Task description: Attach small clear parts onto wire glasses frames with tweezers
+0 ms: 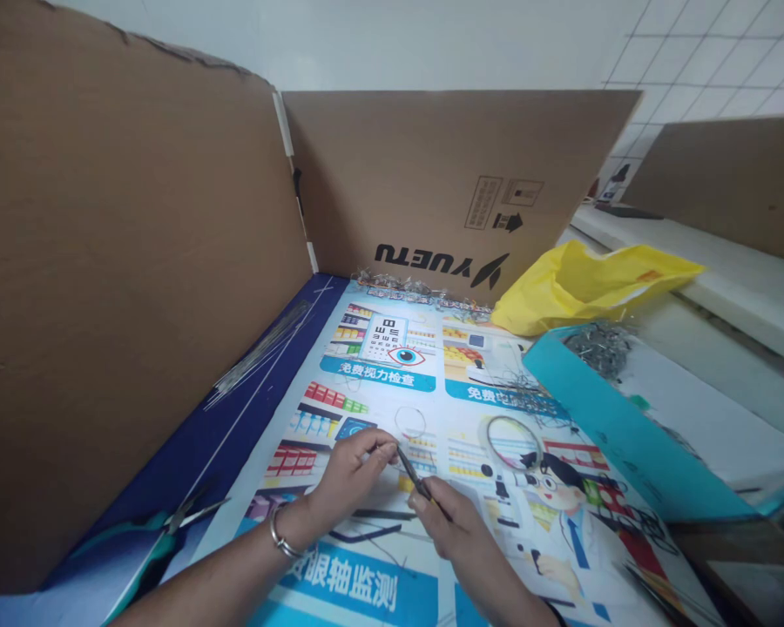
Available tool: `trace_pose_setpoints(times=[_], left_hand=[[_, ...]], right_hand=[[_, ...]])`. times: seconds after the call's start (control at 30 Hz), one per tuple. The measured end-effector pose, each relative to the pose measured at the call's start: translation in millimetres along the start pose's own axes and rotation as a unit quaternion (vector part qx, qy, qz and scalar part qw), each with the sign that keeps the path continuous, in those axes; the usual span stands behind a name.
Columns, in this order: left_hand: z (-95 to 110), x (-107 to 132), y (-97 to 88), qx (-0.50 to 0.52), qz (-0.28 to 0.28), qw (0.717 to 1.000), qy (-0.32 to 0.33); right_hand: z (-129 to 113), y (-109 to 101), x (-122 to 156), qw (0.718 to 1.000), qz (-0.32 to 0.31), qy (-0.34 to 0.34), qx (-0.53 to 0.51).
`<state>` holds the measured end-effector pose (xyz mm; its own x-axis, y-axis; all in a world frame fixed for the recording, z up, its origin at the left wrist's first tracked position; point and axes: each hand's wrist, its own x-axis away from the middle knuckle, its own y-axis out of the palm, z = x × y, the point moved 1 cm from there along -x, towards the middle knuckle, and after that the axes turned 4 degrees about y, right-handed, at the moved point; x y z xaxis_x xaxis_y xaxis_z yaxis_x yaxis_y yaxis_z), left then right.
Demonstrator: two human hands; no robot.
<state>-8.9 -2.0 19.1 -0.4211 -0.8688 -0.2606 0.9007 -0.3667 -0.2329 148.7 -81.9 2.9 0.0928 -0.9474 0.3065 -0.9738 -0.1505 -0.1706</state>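
My left hand pinches the end of a thin wire whose small round loop lies on a printed poster mat. A silver bracelet circles that wrist. My right hand grips slim pliers, with the tips pointing up toward the left fingertips. Both hands rest low on the mat, almost touching each other.
Brown cardboard walls stand at the left and back. Straight wires lie along the left wall. Scissors rest at lower left. A yellow bag and a teal box with metal bits sit at the right.
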Motion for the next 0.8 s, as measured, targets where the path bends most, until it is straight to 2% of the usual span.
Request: trace_pose_setpoints(times=[0.23,0.43,0.67,0.8], left_hand=[[0.3,-0.9,-3.6,-0.087,-0.035,0.994,0.063],[-0.5,1.4,-1.3,-0.15,-0.006,0.984,0.098],[-5.7,6.7,1.3,-0.154,0.011,0.983,0.098],[-7.9,8.0,3.0,-0.149,0.028,0.98,0.128]], right_hand=[[-5.4,-6.0,1.7,0.999,0.008,-0.032,0.041],[-5.9,-6.0,2.0,1.0,-0.014,-0.01,-0.002],[-1.1,1.4,3.3,0.997,-0.027,0.004,-0.067],[2.7,3.8,3.1,0.995,-0.023,0.006,-0.096]])
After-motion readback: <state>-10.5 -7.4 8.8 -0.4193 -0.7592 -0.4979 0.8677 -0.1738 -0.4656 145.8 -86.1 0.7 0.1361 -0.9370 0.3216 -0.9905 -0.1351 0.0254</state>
